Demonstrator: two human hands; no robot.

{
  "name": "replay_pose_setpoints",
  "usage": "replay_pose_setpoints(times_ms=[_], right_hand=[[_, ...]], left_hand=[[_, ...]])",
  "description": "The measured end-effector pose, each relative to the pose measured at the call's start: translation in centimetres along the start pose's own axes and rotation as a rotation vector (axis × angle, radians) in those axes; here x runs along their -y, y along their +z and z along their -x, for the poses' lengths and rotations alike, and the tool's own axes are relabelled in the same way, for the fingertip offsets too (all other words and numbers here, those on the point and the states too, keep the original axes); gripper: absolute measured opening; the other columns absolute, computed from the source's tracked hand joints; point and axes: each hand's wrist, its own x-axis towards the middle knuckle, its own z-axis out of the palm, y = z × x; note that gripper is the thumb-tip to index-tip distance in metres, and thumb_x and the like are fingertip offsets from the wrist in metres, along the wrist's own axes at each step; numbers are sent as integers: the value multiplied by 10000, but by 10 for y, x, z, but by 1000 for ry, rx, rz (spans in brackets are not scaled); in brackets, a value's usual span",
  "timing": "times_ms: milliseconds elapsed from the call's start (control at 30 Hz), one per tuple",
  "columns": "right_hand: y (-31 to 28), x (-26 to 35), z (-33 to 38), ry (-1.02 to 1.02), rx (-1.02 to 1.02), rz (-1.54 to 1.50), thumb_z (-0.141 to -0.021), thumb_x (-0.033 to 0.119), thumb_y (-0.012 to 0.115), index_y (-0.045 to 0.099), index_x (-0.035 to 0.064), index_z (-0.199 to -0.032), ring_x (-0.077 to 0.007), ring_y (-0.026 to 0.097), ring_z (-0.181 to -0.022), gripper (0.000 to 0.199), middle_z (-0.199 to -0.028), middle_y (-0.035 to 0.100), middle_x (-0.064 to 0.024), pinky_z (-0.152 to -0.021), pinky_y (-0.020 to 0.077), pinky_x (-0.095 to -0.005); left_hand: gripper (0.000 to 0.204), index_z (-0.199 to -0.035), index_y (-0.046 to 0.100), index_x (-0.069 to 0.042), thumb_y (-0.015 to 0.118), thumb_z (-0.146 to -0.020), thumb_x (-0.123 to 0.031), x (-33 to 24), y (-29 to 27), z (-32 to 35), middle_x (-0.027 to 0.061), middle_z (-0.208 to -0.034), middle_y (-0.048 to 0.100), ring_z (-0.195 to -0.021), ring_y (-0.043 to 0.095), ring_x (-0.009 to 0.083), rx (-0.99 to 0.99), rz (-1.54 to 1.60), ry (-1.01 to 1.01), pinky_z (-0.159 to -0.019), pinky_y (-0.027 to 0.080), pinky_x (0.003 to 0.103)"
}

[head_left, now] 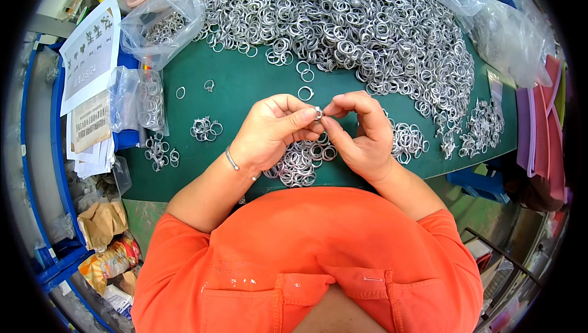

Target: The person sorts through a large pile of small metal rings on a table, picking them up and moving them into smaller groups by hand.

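Between my two hands, above the near part of the green tabletop, is a small silvery metal ring (318, 113). My left hand (277, 129) pinches it between thumb and fingers. From the other side my right hand (365, 138) has its thumb and forefinger closed at the ring's edge; the fingertips hide part of it. Under the hands lies a pile of similar rings (298, 166), partly covered by them. A smaller heap of rings (409, 142) sits just right of my right hand. A single ring (305, 93) lies just beyond my fingertips.
A huge mound of metal rings (343, 20) spreads over the back of the green table (184, 118). Small ring clusters (206, 129) lie at left, another heap (482, 128) at right. Clear plastic bags (511, 39), papers (92, 57) and blue racks (52, 161) surround the table.
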Motion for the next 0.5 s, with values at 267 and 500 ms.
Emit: replay_pose_setpoints(times_ms=[267,500], right_hand=[[-2,2,-4,-53,45,49,-727,-97,718,611,43,-1012,-233,631,-768,335,-869,673,-72,-669,501,-323],[-2,6,-6,-65,70,102,-702,-106,730,631,39,-946,-253,630,-762,300,-848,668,-78,-668,493,-332]], left_hand=[[120,-963,618,6,664,-924,-98,3,-1,-1,123,-942,694,-825,693,181,-38,-45,6,-749,587,290],[153,-1005,600,11,683,-888,-42,2,-1,1,101,-962,678,-813,663,157,-33,-133,57,-741,560,286]])
